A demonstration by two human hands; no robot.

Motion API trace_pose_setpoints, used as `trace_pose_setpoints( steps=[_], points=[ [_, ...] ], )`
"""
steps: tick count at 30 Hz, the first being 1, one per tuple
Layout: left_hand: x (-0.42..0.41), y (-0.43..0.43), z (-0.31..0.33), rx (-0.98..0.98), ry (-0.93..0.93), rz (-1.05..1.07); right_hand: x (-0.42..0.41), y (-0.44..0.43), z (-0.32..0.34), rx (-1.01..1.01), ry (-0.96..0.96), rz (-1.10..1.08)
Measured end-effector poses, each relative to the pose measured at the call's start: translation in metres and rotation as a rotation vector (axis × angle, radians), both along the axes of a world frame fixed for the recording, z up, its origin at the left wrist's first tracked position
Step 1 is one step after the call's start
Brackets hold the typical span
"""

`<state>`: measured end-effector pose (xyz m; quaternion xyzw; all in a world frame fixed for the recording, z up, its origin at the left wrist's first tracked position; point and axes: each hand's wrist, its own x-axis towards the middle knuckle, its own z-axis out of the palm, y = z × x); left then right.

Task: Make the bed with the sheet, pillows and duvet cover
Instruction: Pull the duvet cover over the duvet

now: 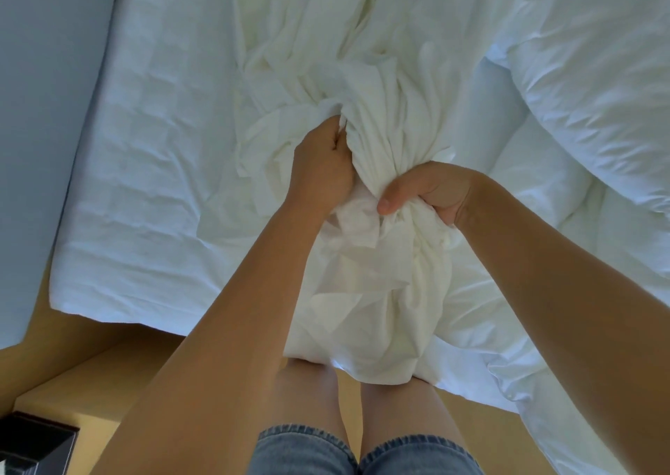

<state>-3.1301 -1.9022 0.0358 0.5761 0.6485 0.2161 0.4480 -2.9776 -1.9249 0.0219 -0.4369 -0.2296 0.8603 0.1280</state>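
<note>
Duvet cover (362, 119) lies bunched across the mattress (145, 148); your left hand (322, 170) and your right hand (424, 191), close together, both clamp its gathered end, probably to find the opening. At right waits the duvet (580, 112).

Both arms were bare & stretched fwd and down from the body, forearms converging toward the middle. Left hand (322, 162) was closed in a fist, knuckles up, fingers curled inward & buried in a bunch of white cloth (380, 170), thumb side toward the right hand. Right hand (424, 191) was just beside it, a bit nearer the body, wrist bent inward, fingers wrapped over the top of the same bunch w/ the thumb (389, 199) pressed across the front, nail visible. Hands close together but not touching. Below the arms, two bare legs (348, 395) stood side by side, in denim shorts (362, 449).
</note>
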Motion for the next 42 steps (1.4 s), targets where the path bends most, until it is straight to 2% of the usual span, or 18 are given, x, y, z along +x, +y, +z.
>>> trace_pose_setpoints(
  steps=[1, 3, 5, 8, 10, 14, 17, 19, 23, 25, 28, 30, 32, 37, 39, 40, 41, 42],
  points=[
    [-0.002, -0.002, 0.005, 0.047, 0.116, -0.012, 0.001, -0.006, -0.003, 0.002, -0.008, -0.059],
    [-0.005, -0.019, 0.019, 0.278, 0.299, 0.025, 0.003, -0.016, -0.009, 0.008, -0.013, -0.198],
    [0.001, -0.044, 0.038, 0.394, 0.230, 0.024, 0.002, -0.021, -0.010, 0.062, 0.017, -0.254],
    [0.019, -0.058, 0.046, 0.103, 0.134, -0.119, -0.006, -0.023, -0.005, 0.251, -0.014, -0.238],
    [0.023, -0.047, 0.040, -0.081, 0.214, -0.142, -0.016, -0.024, 0.000, 0.349, -0.098, -0.277],
    [0.014, -0.020, 0.031, -0.303, 0.336, -0.280, -0.028, -0.029, 0.000, 0.464, -0.259, -0.355],
    [0.013, -0.017, 0.019, -0.407, 0.271, -0.287, -0.033, -0.029, -0.009, 0.515, -0.392, -0.377],
    [0.021, -0.018, 0.010, -0.465, 0.185, -0.245, -0.039, -0.029, -0.017, 0.497, -0.581, -0.333],
    [0.043, -0.020, -0.008, -0.384, 0.067, -0.063, -0.050, -0.037, -0.026, 0.578, -1.066, -0.244],
    [0.052, -0.020, -0.012, -0.343, 0.016, -0.041, -0.053, -0.043, -0.027, 0.603, -1.196, -0.358],
    [0.067, -0.021, -0.013, -0.288, -0.010, -0.091, -0.050, -0.052, -0.024, 0.599, -1.112, -0.701],
    [0.077, -0.022, -0.015, -0.305, -0.058, -0.113, -0.045, -0.061, -0.021, 0.618, -1.025, -0.821],
    [0.085, -0.021, -0.019, -0.371, -0.140, -0.108, -0.040, -0.073, -0.016, 0.629, -0.982, -0.797],
    [0.093, -0.020, -0.027, -0.596, -0.322, -0.111, -0.015, -0.114, -0.020, 0.590, -0.673, -0.733],
    [0.096, -0.023, -0.028, -0.595, -0.299, -0.110, 0.003, -0.129, -0.023, 0.580, -0.770, -0.942],
    [0.097, -0.024, -0.028, -0.574, -0.272, -0.093, 0.012, -0.138, -0.029, 0.580, -0.889, -1.055],
    [0.098, -0.026, -0.028, -0.553, -0.245, -0.078, 0.022, -0.149, -0.037, 0.559, -1.050, -1.071],
    [0.097, -0.029, -0.028, -0.539, -0.226, -0.068, 0.031, -0.161, -0.046, 0.508, -1.210, -0.948]
  ],
)
